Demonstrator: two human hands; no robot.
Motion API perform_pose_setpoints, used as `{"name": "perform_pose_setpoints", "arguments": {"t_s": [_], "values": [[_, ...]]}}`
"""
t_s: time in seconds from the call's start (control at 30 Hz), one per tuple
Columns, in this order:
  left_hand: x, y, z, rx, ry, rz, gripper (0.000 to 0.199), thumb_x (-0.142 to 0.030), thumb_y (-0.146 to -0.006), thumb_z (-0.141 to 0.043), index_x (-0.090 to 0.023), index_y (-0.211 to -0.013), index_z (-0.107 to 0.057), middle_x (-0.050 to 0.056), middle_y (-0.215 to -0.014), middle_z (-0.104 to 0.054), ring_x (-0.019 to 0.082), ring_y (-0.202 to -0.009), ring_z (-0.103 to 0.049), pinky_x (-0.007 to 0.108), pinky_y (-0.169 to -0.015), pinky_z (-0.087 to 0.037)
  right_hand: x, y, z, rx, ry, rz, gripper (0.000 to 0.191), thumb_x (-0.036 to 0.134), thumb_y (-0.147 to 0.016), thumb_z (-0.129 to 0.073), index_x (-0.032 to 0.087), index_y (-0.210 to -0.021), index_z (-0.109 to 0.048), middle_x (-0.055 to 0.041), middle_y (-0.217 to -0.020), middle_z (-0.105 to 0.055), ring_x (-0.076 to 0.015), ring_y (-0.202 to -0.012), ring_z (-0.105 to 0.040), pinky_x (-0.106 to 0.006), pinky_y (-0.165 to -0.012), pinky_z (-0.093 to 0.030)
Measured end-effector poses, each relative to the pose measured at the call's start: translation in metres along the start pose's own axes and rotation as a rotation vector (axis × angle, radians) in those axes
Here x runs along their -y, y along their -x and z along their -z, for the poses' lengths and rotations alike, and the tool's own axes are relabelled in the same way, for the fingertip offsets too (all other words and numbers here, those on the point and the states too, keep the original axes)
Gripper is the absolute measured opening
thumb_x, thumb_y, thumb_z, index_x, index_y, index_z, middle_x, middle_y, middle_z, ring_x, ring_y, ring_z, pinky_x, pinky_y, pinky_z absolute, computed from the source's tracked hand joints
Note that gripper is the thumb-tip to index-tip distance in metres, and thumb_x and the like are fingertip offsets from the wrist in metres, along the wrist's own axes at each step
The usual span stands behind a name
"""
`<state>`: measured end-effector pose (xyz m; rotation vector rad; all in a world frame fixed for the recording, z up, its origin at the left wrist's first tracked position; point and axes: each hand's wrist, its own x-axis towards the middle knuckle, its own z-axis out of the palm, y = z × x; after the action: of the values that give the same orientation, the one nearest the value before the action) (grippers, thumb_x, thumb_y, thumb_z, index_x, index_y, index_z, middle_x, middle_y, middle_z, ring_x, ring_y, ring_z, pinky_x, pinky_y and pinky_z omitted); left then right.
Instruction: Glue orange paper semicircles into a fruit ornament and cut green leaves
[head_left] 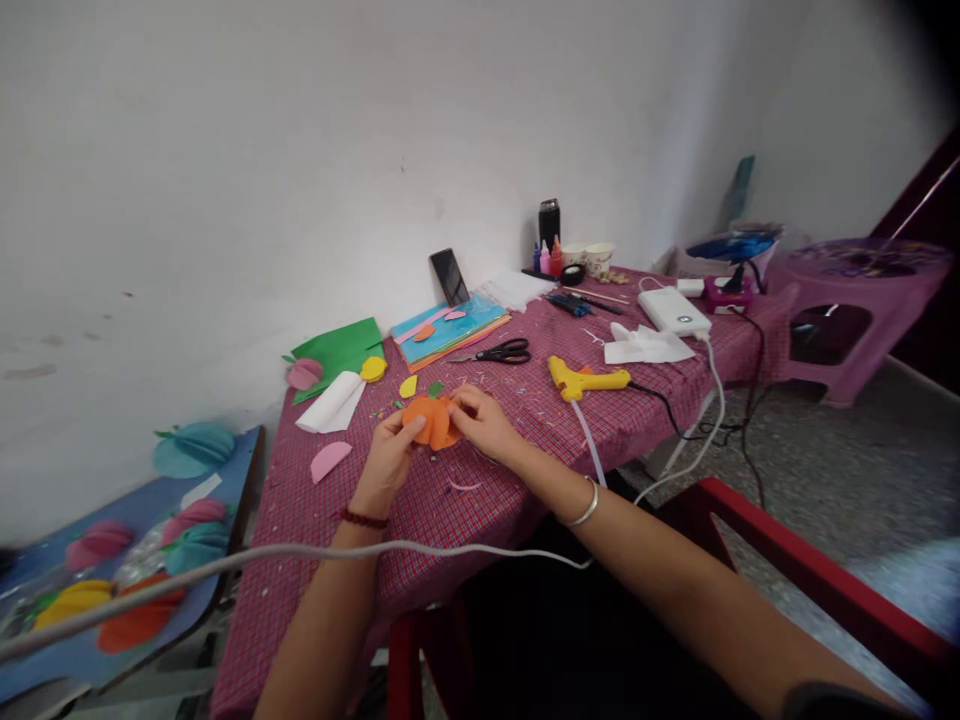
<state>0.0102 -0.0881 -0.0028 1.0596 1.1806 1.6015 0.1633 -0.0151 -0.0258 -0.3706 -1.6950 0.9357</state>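
An orange paper pumpkin (433,424) with folded layers is held just above the checked tablecloth, a small green paper piece (436,388) at its top. My left hand (388,455) pinches its left side, thumb on the front. On its right edge, the fingers of my right hand (481,418) are closed. Close by lie a yellow paper piece (408,387), a pink half-round paper piece (331,461) and many small scraps. Black-handled scissors (504,352) rest beyond my right hand. To the right lies a yellow glue gun (581,380) with a dark cord.
Coloured paper sheets (450,330) and a leaning phone (449,277) are by the wall. A white power bank (673,311) sits at right. A white cable (420,546) crosses before my forearms. Finished paper shapes lie on a blue board (232,470) at left.
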Motion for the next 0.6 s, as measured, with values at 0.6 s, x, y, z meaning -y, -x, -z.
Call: {"name": "perform_pose_setpoints", "arguments": {"t_s": [0.6], "values": [[0.0015,-0.0007,-0.0028,-0.011,-0.050,-0.011,0.035,-0.038,-0.057,-0.086,-0.015,-0.078,-0.072,0.002,-0.077,-0.070,0.013,-0.068,-0.061,0.025,-0.067,-0.048,-0.0044,-0.0012,-0.0005,0.096,-0.046,-0.038,0.029,0.032,-0.084,-0.060,0.019,-0.062,-0.047,0.0030,-0.068,-0.043,-0.0128,-0.065,-0.044,-0.026,-0.062,-0.037]]}}
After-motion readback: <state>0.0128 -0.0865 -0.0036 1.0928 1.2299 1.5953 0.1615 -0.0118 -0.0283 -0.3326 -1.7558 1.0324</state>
